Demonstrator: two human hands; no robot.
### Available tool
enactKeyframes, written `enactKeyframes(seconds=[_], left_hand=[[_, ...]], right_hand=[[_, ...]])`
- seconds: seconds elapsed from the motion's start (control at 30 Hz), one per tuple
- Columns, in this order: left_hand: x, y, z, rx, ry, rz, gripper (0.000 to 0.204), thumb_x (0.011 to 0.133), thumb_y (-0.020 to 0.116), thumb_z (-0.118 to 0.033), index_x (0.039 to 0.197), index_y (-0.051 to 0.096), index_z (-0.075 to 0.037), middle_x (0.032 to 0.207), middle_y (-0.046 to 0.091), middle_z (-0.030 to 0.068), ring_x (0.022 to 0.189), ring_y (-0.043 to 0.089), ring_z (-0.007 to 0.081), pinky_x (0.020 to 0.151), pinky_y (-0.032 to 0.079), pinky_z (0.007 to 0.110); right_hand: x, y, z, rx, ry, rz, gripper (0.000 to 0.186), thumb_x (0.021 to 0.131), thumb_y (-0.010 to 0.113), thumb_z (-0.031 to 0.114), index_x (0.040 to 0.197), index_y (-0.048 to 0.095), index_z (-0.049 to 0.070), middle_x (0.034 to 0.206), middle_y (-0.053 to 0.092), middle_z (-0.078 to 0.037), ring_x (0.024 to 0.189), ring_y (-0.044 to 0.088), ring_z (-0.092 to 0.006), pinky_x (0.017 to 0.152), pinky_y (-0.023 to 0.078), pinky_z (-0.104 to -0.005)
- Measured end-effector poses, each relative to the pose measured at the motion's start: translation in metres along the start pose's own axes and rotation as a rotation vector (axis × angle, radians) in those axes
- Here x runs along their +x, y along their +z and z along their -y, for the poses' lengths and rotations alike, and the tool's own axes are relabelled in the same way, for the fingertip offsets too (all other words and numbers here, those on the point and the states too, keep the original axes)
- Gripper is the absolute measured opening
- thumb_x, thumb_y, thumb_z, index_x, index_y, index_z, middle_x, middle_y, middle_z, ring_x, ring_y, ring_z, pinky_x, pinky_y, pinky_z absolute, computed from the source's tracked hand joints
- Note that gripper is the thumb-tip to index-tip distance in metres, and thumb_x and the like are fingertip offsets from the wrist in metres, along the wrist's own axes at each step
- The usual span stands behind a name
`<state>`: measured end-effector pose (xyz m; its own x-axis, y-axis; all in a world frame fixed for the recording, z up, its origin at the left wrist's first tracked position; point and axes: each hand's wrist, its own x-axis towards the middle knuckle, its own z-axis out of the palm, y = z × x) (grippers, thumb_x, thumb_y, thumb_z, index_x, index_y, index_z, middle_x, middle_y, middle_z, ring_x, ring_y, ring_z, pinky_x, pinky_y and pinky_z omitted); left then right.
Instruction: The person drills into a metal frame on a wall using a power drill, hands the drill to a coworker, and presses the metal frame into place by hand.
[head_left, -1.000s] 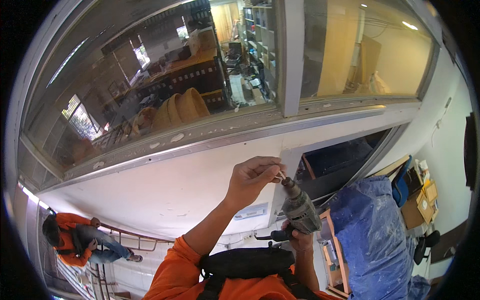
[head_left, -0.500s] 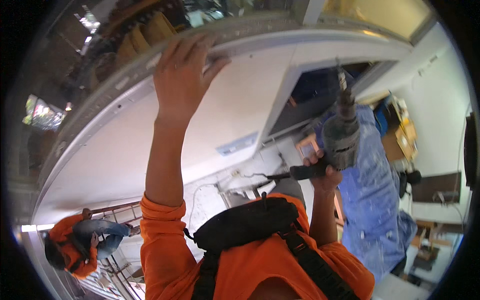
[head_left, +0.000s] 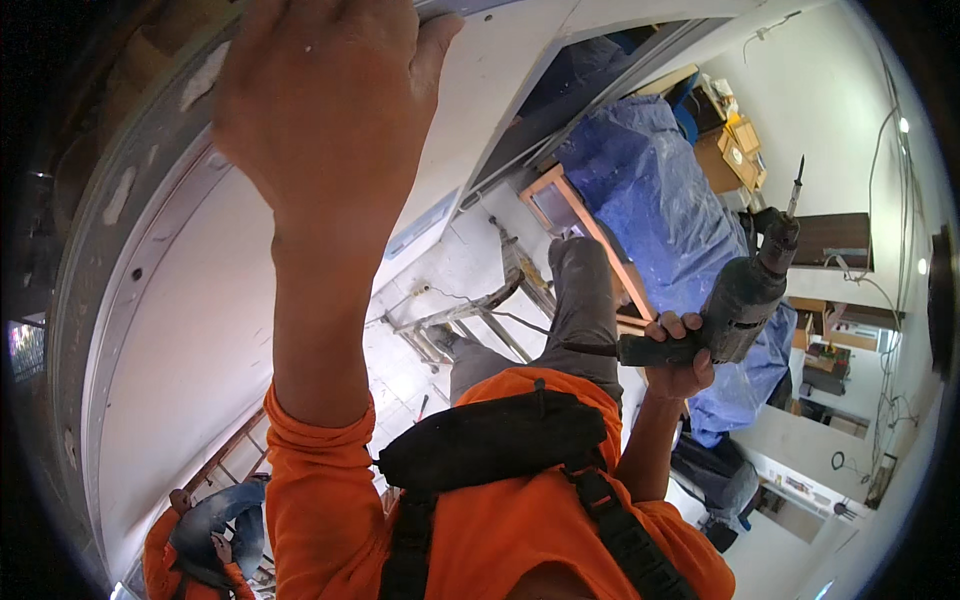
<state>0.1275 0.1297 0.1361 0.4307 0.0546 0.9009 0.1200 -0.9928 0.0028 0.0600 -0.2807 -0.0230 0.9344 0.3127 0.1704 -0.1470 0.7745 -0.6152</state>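
My left hand point(head_left: 325, 110) is raised against the edge of a white panel point(head_left: 190, 330), where a metal rail point(head_left: 150, 235) runs along it. Its thumb lies out to the side along the edge, while the upper frame border cuts off the fingers, so their grip cannot be made out. At the right, my right hand point(head_left: 680, 365) is wrapped round the handle of a dark green power drill point(head_left: 745, 310). A long thin bit point(head_left: 797, 185) points upward from the drill's chuck, apart from any surface.
Below me stands a metal stepladder point(head_left: 490, 310) on a pale floor. A blue tarp point(head_left: 650, 190) covers things beside a wooden frame point(head_left: 600, 230). Cardboard boxes point(head_left: 730, 155) are stacked behind it. At lower left another person point(head_left: 205, 540) in orange sits near a ladder-like frame. Cables point(head_left: 890, 300) hang along the right wall.
The drill has moved right and downward in the view, away from the panel's opening. My left hand appears larger and higher, still at the panel's edge. The view has shifted.
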Motion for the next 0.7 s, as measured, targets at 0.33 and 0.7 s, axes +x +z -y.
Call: enactKeyframes(seconds=[0.33, 0.7], left_hand=[[0.007, -0.002, 0.009, 0.161, -0.011, 0.065, 0.039, 0.076, 0.083, -0.046, 0.102, 0.074, -0.019, 0.102, 0.073, 0.0002, 0.092, 0.069, 0.0187, 0.074, 0.055, 0.032], [0.007, -0.006, 0.003, 0.107, -0.073, 0.098, 0.047, 0.076, 0.084, -0.044, 0.114, 0.072, -0.019, 0.105, 0.071, -0.0006, 0.093, 0.066, 0.0211, 0.079, 0.053, 0.035]], right_hand=[[0.013, 0.014, -0.007, -0.010, -0.029, -0.070, 0.054, 0.085, 0.078, 0.018, 0.133, 0.053, 0.010, 0.122, 0.061, -0.001, 0.103, 0.050, -0.0173, 0.091, 0.040, -0.0394], [0.079, 0.004, -0.021, 0.096, 0.026, -0.048, 0.052, 0.080, 0.076, 0.018, 0.126, 0.056, 0.003, 0.114, 0.062, -0.007, 0.105, 0.056, -0.0228, 0.091, 0.046, -0.0442]])
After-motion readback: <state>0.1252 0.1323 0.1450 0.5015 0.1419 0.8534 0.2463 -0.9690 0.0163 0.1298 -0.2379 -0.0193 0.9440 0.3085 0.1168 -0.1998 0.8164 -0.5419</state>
